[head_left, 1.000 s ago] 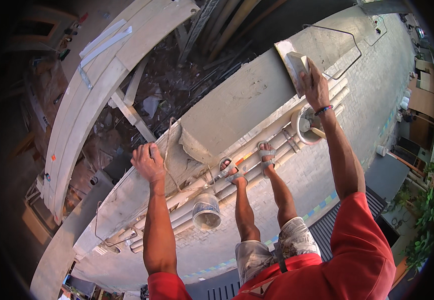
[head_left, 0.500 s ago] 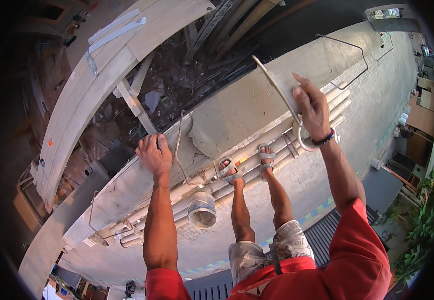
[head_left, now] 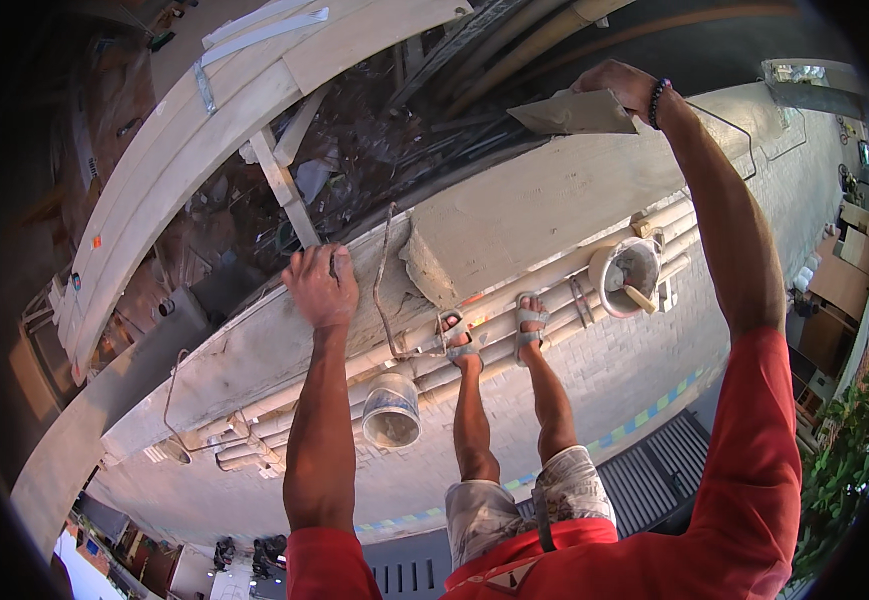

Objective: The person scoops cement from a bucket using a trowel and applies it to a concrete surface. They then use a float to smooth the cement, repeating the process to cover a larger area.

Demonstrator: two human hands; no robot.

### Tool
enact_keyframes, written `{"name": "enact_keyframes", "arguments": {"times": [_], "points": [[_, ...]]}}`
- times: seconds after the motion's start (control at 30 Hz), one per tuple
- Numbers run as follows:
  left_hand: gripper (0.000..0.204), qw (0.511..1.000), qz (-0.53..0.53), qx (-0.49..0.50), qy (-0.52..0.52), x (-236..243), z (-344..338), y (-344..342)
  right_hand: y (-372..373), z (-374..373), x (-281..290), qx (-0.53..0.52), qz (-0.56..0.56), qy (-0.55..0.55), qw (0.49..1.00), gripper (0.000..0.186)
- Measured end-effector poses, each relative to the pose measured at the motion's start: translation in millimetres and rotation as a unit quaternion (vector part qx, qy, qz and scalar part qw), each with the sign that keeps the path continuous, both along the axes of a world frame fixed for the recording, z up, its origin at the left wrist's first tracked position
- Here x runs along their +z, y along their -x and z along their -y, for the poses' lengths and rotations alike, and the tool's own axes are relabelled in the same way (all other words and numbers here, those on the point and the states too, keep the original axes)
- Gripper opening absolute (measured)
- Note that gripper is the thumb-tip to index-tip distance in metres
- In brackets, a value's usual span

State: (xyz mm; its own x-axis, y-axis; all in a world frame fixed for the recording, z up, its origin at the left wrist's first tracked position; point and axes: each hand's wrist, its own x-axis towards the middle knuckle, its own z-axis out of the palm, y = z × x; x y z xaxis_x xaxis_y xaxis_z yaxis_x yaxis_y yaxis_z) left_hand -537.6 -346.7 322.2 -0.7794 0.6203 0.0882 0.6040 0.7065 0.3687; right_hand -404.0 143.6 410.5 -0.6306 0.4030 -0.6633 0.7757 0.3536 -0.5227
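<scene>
Poles point(head_left: 429, 372) run along the near side of the wall point(head_left: 254, 360), and the person's sandalled feet point(head_left: 531, 325) stand on them. The left bucket point(head_left: 391, 415) is beside the poles, left of the feet; the right bucket point(head_left: 622, 262) is to their right, with a pale handle point(head_left: 639, 298) inside. A middle rod point(head_left: 381, 290) stands up between the left hand point(head_left: 322, 285) and the rough left end of the plaster point(head_left: 544, 200), in the way between them. A left rod point(head_left: 169, 400) bends out near the wall's left end, and a right rod point(head_left: 751, 150) loops out just right of the right forearm. Beyond the wall lie debris point(head_left: 316, 182) and a timber prop point(head_left: 289, 190), with a curved form point(head_left: 174, 170) at far left.

The left arm reaches almost straight out; its hand rests on the wall's far edge, fingers bent over it, though how firmly it grips I cannot tell. The right arm stretches far out to the right, wrist bent leftward. The right hand point(head_left: 616, 88) is closed on the float point(head_left: 576, 114), whose handle is hidden. The float is tilted at the wall's far edge, beside the plaster; whether it touches I cannot tell.
</scene>
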Motion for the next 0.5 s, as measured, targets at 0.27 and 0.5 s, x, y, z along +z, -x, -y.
{"name": "enact_keyframes", "arguments": {"times": [0.27, 0.5], "points": [[0.028, 1.000, 0.025, 0.001, -0.005, 9, -6, -2, -20, 83, 15, -0.042, -0.196, 0.215, 0.956, 0.031], [0.025, 1.000, -0.002, -0.003, -0.031, 9, 0, -2, -83, 139, 59, -0.255, -0.238, 0.327, 0.878, 0.041]]}}
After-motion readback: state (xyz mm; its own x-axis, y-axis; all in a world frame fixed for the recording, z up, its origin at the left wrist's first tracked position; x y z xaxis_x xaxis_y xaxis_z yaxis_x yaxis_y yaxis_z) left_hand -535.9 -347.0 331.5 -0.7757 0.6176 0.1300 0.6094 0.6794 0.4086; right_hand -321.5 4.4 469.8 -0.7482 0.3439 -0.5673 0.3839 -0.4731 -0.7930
